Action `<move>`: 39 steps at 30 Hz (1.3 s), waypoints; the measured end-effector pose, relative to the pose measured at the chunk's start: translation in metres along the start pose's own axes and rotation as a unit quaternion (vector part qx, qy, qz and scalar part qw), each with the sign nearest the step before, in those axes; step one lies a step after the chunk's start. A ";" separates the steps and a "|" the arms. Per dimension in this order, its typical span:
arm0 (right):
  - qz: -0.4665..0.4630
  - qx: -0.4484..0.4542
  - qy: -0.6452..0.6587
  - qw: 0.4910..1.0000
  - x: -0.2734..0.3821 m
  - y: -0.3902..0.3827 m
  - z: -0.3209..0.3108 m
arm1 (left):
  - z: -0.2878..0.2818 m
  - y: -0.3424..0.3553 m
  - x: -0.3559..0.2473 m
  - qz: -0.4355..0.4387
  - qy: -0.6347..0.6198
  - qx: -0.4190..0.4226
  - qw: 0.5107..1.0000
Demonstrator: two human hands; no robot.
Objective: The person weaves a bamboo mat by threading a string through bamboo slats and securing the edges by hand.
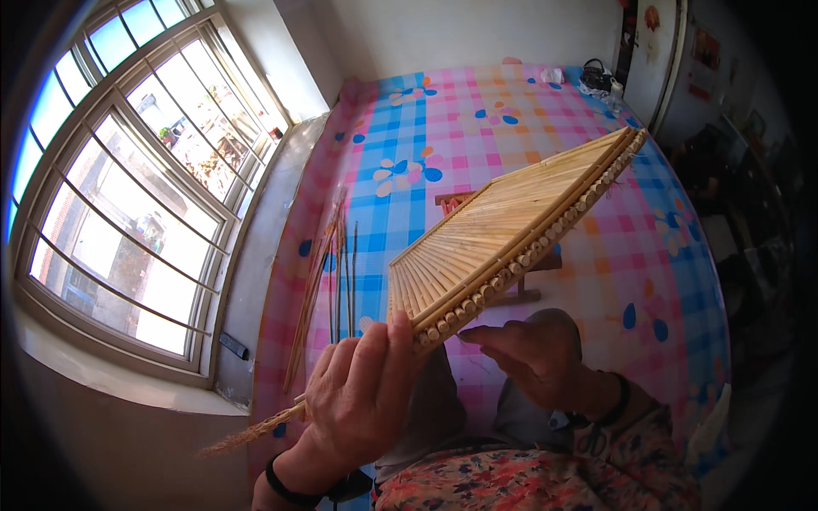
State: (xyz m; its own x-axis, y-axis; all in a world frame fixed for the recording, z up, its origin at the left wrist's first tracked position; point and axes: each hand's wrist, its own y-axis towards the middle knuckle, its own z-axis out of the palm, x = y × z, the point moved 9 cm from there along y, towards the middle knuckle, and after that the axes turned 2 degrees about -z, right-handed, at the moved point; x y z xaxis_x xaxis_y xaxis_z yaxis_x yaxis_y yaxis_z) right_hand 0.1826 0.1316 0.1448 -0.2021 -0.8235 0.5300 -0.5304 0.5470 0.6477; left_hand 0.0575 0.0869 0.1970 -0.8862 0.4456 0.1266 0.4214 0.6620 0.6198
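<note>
Left hand (358, 392) — fingers clamped on near corner of reed panel (503, 226); right hand (537, 358) just beneath, grip unclear. Panel: straw-yellow, ribbed, round cut ends along one edge — tilted above checked floral sheet (469, 111).

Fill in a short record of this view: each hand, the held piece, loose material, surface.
Left hand: gripping the panel's near corner
Right hand: fingers bent, by the panel's near edge; contact unclear
Panel: straw-coloured stalks side by side, tilted
Tufted stalk: sticking out left of the left hand
Loose stalks: lying left of the panel
Surface: checked sheet with flowers
</note>
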 end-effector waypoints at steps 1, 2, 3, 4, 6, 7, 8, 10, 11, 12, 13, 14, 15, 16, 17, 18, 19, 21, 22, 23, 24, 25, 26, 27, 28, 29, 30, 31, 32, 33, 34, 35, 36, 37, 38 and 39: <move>0.011 0.008 -0.003 1.000 0.001 -0.001 0.000 | 0.001 -0.002 -0.001 0.000 -0.015 0.007 1.000; 0.023 0.017 -0.006 1.000 0.000 -0.002 0.001 | 0.002 -0.003 -0.001 0.001 -0.031 0.015 0.999; 0.023 0.018 -0.005 1.000 -0.001 -0.003 0.002 | 0.003 -0.003 -0.001 -0.001 -0.031 0.016 0.999; 0.029 0.020 0.005 0.999 -0.002 -0.005 0.002 | 0.002 -0.004 -0.002 0.010 -0.025 0.012 1.000; 0.037 0.023 0.015 0.999 -0.004 -0.007 0.004 | 0.002 -0.005 -0.005 0.020 -0.021 0.010 1.000; 0.028 0.019 0.017 0.999 -0.003 -0.006 0.003 | 0.002 -0.006 -0.005 0.020 -0.021 0.010 1.000; 0.018 0.014 0.018 1.000 -0.002 -0.006 0.003 | 0.002 -0.006 -0.005 0.020 -0.020 0.010 1.000; 0.021 0.011 0.037 0.999 -0.005 -0.009 0.006 | 0.003 -0.007 -0.007 0.020 -0.022 0.011 0.999; 0.023 0.007 0.055 0.998 -0.006 -0.011 0.008 | 0.003 -0.008 -0.008 0.021 -0.025 0.012 0.999; 0.024 0.008 0.055 0.998 -0.006 -0.012 0.009 | 0.003 -0.008 -0.008 0.020 -0.026 0.012 0.999; 0.023 -0.001 0.055 0.998 -0.006 -0.013 0.010 | 0.003 -0.009 -0.008 0.020 -0.024 0.007 0.999; 0.021 -0.010 0.055 0.998 -0.006 -0.013 0.010 | 0.003 -0.010 -0.008 0.021 -0.022 0.001 1.000; 0.022 -0.009 0.055 0.998 -0.005 -0.011 0.009 | 0.004 -0.010 -0.008 0.020 -0.023 0.001 1.000; 0.007 -0.013 0.029 0.999 0.002 -0.007 0.005 | 0.004 -0.011 -0.008 0.019 -0.034 0.005 0.999; -0.008 -0.018 0.004 1.000 0.006 -0.005 0.003 | 0.004 -0.012 -0.008 0.019 -0.044 0.008 0.999; -0.007 -0.015 0.005 1.000 0.004 -0.006 0.004 | 0.003 -0.012 -0.008 0.016 -0.046 0.010 0.999; -0.010 -0.010 0.016 1.000 0.002 -0.007 0.005 | 0.003 -0.012 -0.009 0.021 -0.049 0.015 0.998; -0.012 -0.002 0.027 1.000 -0.004 -0.012 0.012 | 0.005 -0.012 -0.010 0.023 -0.054 0.021 0.998; -0.022 -0.008 0.039 0.999 -0.007 -0.014 0.014 | 0.005 -0.012 -0.011 0.027 -0.038 0.008 0.999; -0.026 -0.010 0.044 0.999 -0.008 -0.015 0.014 | 0.004 -0.012 -0.011 0.031 -0.021 -0.006 0.999; -0.030 -0.011 0.050 0.998 -0.007 -0.016 0.014 | 0.004 -0.013 -0.011 0.028 -0.023 -0.007 0.999; -0.034 -0.007 0.044 0.998 -0.006 -0.015 0.014 | 0.004 -0.013 -0.011 0.031 -0.025 -0.011 0.999; -0.038 -0.003 0.037 0.999 -0.005 -0.014 0.013 | 0.004 -0.014 -0.011 0.033 -0.027 -0.016 0.999; -0.037 0.000 0.037 0.999 -0.006 -0.015 0.014 | 0.004 -0.014 -0.011 0.030 -0.028 -0.016 0.999; -0.036 -0.008 0.050 0.998 -0.006 -0.015 0.015 | 0.004 -0.014 -0.011 0.031 -0.034 -0.015 0.999; -0.035 -0.015 0.062 0.997 -0.006 -0.015 0.014 | 0.004 -0.014 -0.011 0.033 -0.040 -0.014 0.999; -0.034 -0.013 0.064 0.997 -0.006 -0.015 0.014 | 0.004 -0.014 -0.011 0.031 -0.041 -0.013 0.999; -0.030 -0.009 0.071 0.997 -0.007 -0.015 0.015 | 0.004 -0.014 -0.010 0.030 -0.037 -0.017 0.999; -0.026 -0.004 0.079 0.997 -0.007 -0.015 0.016 | 0.003 -0.015 -0.010 0.029 -0.034 -0.021 0.999; -0.025 -0.004 0.079 0.997 -0.007 -0.015 0.016 | 0.003 -0.015 -0.009 0.029 -0.034 -0.021 0.999; -0.018 -0.003 0.087 0.996 -0.008 -0.014 0.017 | 0.003 -0.015 -0.009 0.030 -0.032 -0.018 0.999; -0.010 -0.003 0.096 0.995 -0.009 -0.014 0.018 | 0.004 -0.016 -0.009 0.031 -0.030 -0.014 0.999; -0.009 -0.002 0.095 0.995 -0.009 -0.013 0.018 | 0.005 -0.016 -0.009 0.030 -0.031 -0.014 0.999; -0.006 -0.005 0.110 0.994 -0.008 -0.012 0.018 | 0.005 -0.017 -0.011 0.035 -0.029 -0.012 0.999; -0.002 -0.008 0.125 0.992 -0.008 -0.012 0.017 | 0.005 -0.017 -0.012 0.039 -0.028 -0.009 0.999; -0.001 -0.006 0.125 0.992 -0.007 -0.012 0.017 | 0.005 -0.017 -0.012 0.038 -0.030 -0.008 0.999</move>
State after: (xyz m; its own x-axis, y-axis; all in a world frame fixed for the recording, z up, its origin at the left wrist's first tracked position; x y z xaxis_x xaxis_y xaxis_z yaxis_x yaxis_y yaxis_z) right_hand 0.1765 0.1286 0.1243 0.0092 -0.7624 0.6470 -0.5203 0.5489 0.6542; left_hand 0.0620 0.0730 0.1811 -0.8391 0.5289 0.1273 0.4824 0.6153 0.6234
